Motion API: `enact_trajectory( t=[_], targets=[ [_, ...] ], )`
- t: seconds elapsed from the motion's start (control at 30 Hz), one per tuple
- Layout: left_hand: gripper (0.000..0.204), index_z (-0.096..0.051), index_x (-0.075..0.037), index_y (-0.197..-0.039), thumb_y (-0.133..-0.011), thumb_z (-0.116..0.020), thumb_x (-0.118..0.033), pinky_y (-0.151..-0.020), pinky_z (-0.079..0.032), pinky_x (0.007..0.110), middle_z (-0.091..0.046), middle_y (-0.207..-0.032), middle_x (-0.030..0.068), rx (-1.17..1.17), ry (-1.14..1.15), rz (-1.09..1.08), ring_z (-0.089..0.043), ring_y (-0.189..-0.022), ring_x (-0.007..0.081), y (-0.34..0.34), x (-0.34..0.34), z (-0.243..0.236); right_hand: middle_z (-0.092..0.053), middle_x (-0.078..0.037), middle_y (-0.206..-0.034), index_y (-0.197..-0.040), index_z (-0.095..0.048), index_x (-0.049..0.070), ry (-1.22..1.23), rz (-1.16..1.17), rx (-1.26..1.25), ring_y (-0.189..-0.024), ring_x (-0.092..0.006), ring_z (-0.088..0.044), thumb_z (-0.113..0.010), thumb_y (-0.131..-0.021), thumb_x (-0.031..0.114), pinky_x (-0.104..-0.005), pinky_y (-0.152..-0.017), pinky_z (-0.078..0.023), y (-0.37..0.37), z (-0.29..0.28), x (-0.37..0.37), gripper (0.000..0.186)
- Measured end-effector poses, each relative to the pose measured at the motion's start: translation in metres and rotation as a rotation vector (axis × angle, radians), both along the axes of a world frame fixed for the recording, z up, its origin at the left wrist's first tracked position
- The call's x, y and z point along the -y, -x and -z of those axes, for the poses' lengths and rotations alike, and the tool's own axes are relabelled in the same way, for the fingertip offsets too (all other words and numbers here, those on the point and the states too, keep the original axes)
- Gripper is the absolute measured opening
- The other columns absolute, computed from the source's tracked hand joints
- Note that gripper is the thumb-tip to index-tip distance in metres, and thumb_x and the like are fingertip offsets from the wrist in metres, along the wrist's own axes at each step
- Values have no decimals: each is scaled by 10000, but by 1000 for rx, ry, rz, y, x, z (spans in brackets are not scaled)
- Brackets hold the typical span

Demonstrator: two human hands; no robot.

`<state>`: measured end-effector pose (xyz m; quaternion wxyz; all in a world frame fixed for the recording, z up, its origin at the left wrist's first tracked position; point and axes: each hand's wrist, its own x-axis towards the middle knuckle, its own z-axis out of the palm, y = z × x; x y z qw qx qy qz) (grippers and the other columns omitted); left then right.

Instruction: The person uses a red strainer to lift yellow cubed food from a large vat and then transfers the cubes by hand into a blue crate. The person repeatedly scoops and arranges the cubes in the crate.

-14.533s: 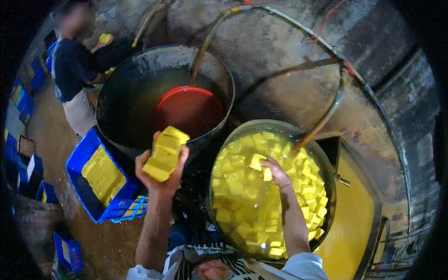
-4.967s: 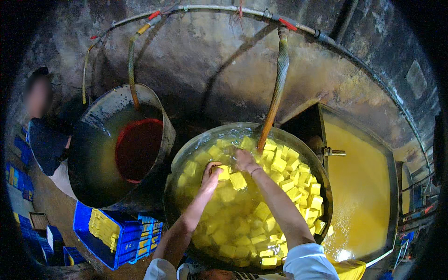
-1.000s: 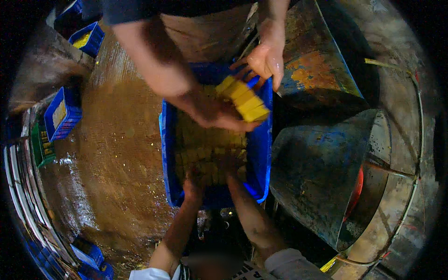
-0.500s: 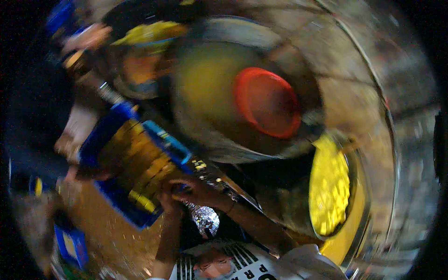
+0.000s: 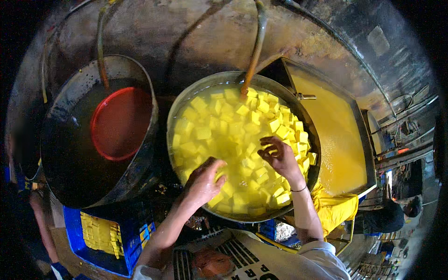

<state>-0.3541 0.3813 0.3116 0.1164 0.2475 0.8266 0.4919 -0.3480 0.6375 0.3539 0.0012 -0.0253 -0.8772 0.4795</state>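
Both of my hands hover over a wide round metal tub (image 5: 173, 116), filled with cloudy yellow liquid and many yellow tofu-like cubes (image 5: 242, 110). My left hand (image 5: 205, 179) is above the near left part of the tub, its thumb and fingers curved with a gap between them. Further right, my right hand (image 5: 280, 157) is also curved, thumb and fingertips apart, beside cubes heaped above the liquid. No cube shows in either hand. A dark band circles my right wrist. A hose (image 5: 255, 51) hangs into the tub's far side.
On the left, a dark metal vat (image 5: 149, 74) holds murky liquid and a red basin (image 5: 95, 133). A blue crate (image 5: 74, 242) below it contains rows of yellow blocks. A rectangular tank (image 5: 336, 98) of yellow liquid and a yellow cloth (image 5: 333, 210) are right. A person (image 5: 387, 217) is at far right.
My view has turned from the blue crate to the round tub of cubes. My hands, close together over the crate before, are now apart above the tub.
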Motion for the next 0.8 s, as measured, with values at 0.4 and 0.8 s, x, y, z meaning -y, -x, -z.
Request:
enact_trajectory(
  t=[0.4, 0.8],
  targets=[
    [307, -550, 39, -1077, -913, -360, -138, -872, -473, 435, -559, -1096, 281, 499, 624, 75, -567, -1049, 322, 26, -70, 105, -616, -222, -1029, -1181, -529, 20, -814, -501, 292, -982, -343, -600, -626, -807, 195, -418, -874, -496, 16, 100, -37, 424],
    [321, -625, -2, -990, -678, -604, 73, -953, -449, 396, -426, -1302, 195, -142, 563, 500, -451, -1174, 330, 81, -88, 45, -555, -222, -1157, -1211, -542, 87, -839, -226, -83, -1107, -306, -532, -688, -747, 250, -391, -1004, -391, 114, 78, -88, 513]
  ],
)
